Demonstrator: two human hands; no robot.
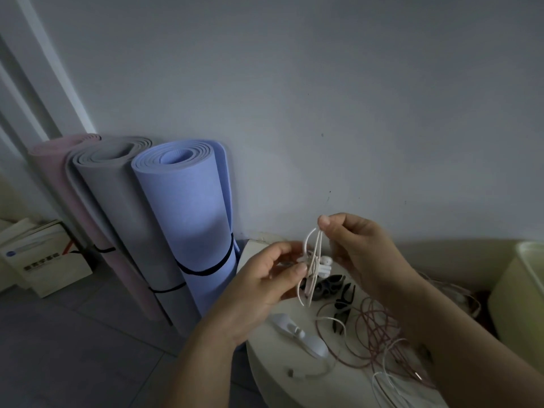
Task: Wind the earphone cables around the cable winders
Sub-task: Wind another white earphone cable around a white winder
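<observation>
My left hand [262, 285] pinches a small white cable winder [319, 267] with white earphone cable [312, 245] looped on it, held above the round table [294, 390]. An earbud shows beside the winder. My right hand [353, 245] pinches the top of the cable loops between thumb and fingers, pulling them upward. Loose ends of the cable hang below the left thumb. On the table lie black winders [344, 298], a white winder [300, 334], a pink cable [379, 337] and more white cable [388, 387].
Three rolled mats stand against the wall at the left: blue [191, 225], grey [117, 219] and pink [59, 178]. A cardboard box [44, 260] sits on the floor far left. A pale green bin [521, 290] stands at the right.
</observation>
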